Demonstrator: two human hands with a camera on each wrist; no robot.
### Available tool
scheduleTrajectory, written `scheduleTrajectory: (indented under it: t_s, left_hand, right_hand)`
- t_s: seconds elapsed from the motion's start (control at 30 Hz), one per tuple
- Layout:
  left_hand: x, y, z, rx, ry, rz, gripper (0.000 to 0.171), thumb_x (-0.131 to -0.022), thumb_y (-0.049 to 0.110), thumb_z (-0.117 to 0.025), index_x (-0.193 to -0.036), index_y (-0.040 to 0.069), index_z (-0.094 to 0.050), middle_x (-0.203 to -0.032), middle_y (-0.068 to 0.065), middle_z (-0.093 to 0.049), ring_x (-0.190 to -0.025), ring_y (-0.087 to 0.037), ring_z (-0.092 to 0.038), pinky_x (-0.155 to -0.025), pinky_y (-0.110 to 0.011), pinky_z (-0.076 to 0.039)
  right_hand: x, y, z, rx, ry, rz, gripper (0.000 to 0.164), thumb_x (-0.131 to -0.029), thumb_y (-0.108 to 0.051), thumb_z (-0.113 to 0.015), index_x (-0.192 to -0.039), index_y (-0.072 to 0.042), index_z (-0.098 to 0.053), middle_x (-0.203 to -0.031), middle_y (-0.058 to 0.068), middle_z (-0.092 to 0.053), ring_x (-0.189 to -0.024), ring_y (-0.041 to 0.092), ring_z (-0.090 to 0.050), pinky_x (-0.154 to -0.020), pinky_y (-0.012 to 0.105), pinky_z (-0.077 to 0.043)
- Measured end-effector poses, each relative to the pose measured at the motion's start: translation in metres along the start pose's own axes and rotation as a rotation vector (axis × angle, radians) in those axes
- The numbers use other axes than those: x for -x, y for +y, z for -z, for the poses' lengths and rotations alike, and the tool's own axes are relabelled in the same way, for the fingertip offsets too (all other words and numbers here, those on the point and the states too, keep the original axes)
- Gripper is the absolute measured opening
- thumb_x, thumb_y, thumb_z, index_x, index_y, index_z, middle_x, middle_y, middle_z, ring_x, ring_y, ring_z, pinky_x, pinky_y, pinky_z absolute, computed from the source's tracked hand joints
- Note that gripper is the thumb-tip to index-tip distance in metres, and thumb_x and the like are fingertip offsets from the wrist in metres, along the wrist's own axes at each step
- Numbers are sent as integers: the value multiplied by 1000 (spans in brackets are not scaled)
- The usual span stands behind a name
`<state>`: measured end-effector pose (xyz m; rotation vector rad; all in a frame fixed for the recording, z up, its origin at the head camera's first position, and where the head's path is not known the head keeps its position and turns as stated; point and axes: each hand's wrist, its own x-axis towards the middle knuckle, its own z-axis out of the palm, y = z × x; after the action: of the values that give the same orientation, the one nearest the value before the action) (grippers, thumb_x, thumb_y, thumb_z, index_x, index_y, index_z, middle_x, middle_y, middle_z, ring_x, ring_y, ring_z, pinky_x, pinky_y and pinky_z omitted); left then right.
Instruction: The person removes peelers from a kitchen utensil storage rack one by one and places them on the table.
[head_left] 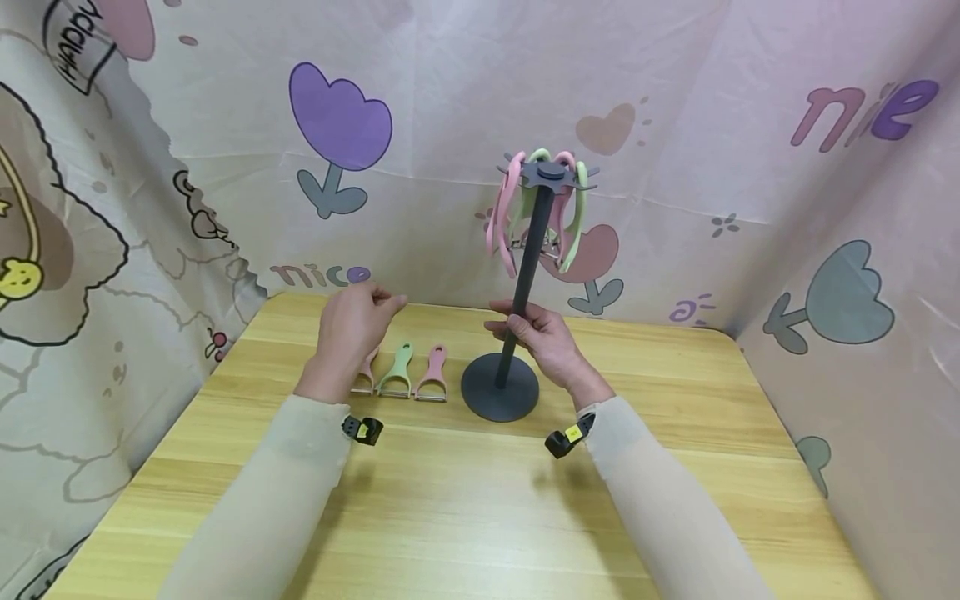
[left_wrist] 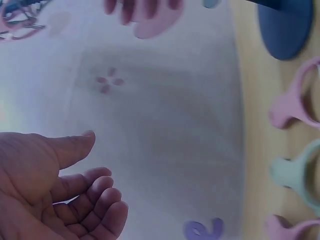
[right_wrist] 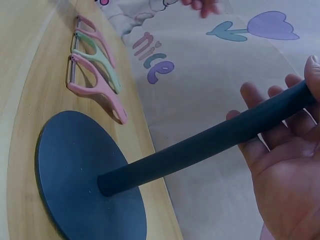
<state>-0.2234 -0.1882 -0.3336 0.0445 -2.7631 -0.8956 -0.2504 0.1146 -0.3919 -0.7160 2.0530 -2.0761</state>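
My right hand (head_left: 551, 346) grips the post of a dark grey rotating-style stand (head_left: 532, 250), thumb in front and fingers behind. Several pink and green Y-shaped peelers (head_left: 507, 212) hang from the hooks at its top. My left hand (head_left: 356, 321) hovers over the left part of the table, fingers loosely curled and holding nothing. Below and beside it lie a green peeler (head_left: 402, 360) and a pink peeler (head_left: 435, 364). Another pink peeler (head_left: 366, 377) is partly hidden behind the left wrist. In the right wrist view, the stand's round base (right_wrist: 75, 165) sits on the table.
The wooden table (head_left: 465, 508) ends at a patterned cloth backdrop (head_left: 450, 208) just behind the stand. Similar cloth hangs along both sides. Each wrist carries a small black camera (head_left: 366, 430) on a strap.
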Motion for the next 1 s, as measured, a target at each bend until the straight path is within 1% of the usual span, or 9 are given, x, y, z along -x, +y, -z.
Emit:
scheduleTrajectory:
  t_s: [0.1,0.17,0.23,0.37,0.47,0.6,0.8,0.87,1.0]
  left_hand:
    - [0,15,10,36,22,-25,37,-105,39,-66,-121,7,-76,-111,-14,-77,-97,-33,-69,-84,-49,-54]
    - [0,26,16,54,24,-43,37,-105,39,-65,-124,8,-75,-112,-13,-76,-98,-32,-68,-84,-48,-54]
    - [0,38,21,77,25,-57,37,-105,40,-65,-127,11,-74,-114,-11,-75,-100,-30,-66,-85,-47,-53]
    - [3,61,31,127,21,-76,37,-105,40,-66,-130,14,-72,-116,-8,-71,-104,-28,-63,-89,-46,-53]
    - [6,75,36,172,29,-91,36,-104,38,-69,-130,15,-72,-117,-7,-70,-107,-27,-62,-92,-45,-52]
    - [9,88,40,236,49,-117,34,-103,36,-70,-129,15,-73,-116,-6,-68,-108,-25,-61,-93,-43,-51]
    - [11,103,42,345,79,-164,31,-100,33,-75,-127,17,-75,-114,-4,-67,-108,-22,-62,-91,-40,-51]
    - [11,107,42,379,87,-182,30,-99,32,-76,-126,17,-76,-113,-4,-67,-107,-21,-62,-91,-39,-52]
    - [9,114,40,449,77,-209,30,-99,30,-77,-126,17,-76,-114,-4,-68,-109,-20,-63,-96,-38,-53]
  right_hand:
    - [1,0,0,0,1,0,36,-110,-16,-58,-141,2,-61,-139,19,-68,-123,30,-71,-111,47,-51]
    - [1,1,0,-5,1,2,35,-110,-13,-57,-141,2,-62,-138,13,-69,-121,27,-73,-111,46,-51]
    - [1,1,0,-12,4,2,35,-110,-14,-57,-141,3,-61,-138,11,-70,-120,25,-73,-112,46,-51]
    - [1,2,0,-15,7,0,37,-110,-14,-58,-142,4,-61,-139,17,-68,-122,31,-71,-112,49,-50]
    - [0,1,0,-3,6,-2,37,-110,-15,-57,-142,3,-60,-141,23,-65,-123,34,-70,-112,49,-50]
    - [0,2,0,7,3,-2,37,-110,-16,-57,-142,3,-60,-143,28,-62,-123,33,-70,-111,49,-51]
    - [0,2,0,4,9,-10,37,-110,-16,-57,-142,2,-61,-141,25,-64,-122,27,-72,-111,46,-52]
    - [0,2,0,0,9,-10,37,-110,-16,-57,-142,2,-61,-141,26,-64,-121,26,-72,-111,45,-52]
    - [0,2,0,-1,6,-7,37,-110,-18,-57,-141,2,-61,-140,28,-63,-121,26,-73,-110,44,-53]
